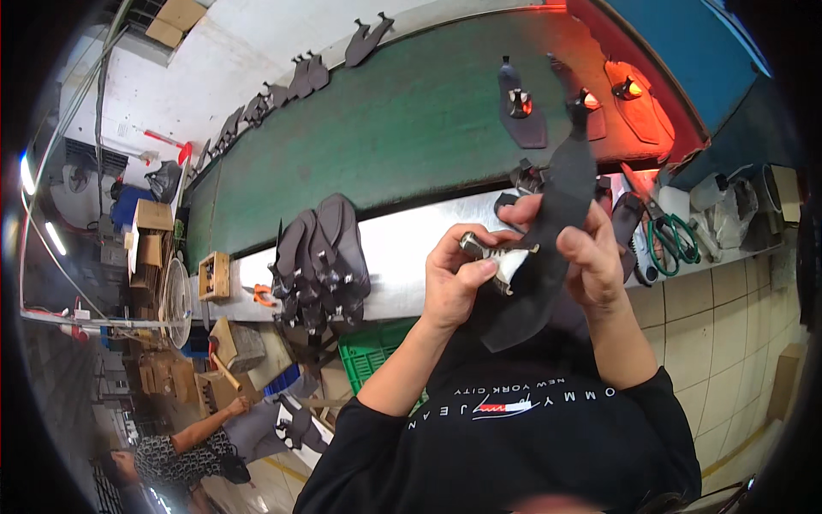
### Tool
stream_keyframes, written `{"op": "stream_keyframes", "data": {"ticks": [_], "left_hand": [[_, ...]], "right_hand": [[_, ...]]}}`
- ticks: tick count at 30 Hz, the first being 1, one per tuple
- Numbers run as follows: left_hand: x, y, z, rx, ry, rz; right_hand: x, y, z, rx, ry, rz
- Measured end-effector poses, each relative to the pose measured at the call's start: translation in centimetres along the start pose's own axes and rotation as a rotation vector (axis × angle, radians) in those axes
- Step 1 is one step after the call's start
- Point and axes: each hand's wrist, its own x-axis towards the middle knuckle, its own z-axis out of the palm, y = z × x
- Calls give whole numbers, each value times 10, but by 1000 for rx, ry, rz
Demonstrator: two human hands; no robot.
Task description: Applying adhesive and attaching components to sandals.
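Observation:
A long dark shoe sole (569, 176) with a narrow strip at its far end is held upright in front of my chest. My right hand (595, 265) is closed on its right edge, thumb across the face. In my left hand (454, 287), thumb and fingers pinch a small white and metallic shoe part (507, 261), close against the sole's left side; its exact kind is unclear. Beyond my hands, on a green conveyor belt (385, 128), lie a sole (522, 128) with a similar shiny part on it and an orange-lit sole (638, 111).
A pile of dark soles (342, 231) sits on the metal ledge left of my hands, beside an orange-handled tool (261, 295) and a wooden box (214, 276). Green-handled scissors (672, 240) lie right. Below is a green crate (368, 355). A co-worker (175, 458) holds a hammer (224, 368).

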Motion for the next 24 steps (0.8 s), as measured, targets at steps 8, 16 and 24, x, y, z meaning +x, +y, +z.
{"op": "stream_keyframes", "data": {"ticks": [8, 16, 24], "left_hand": [[-34, -1, -30, -58, 91, -144], [-52, -8, -33, -79, 167, -185], [-52, -9, -40, -133, 126, -176]], "right_hand": [[-35, -4, 3, -264, 112, -64], [-69, 23, 9, -844, 85, -54], [-72, 22, 9, -931, 10, -78]]}}
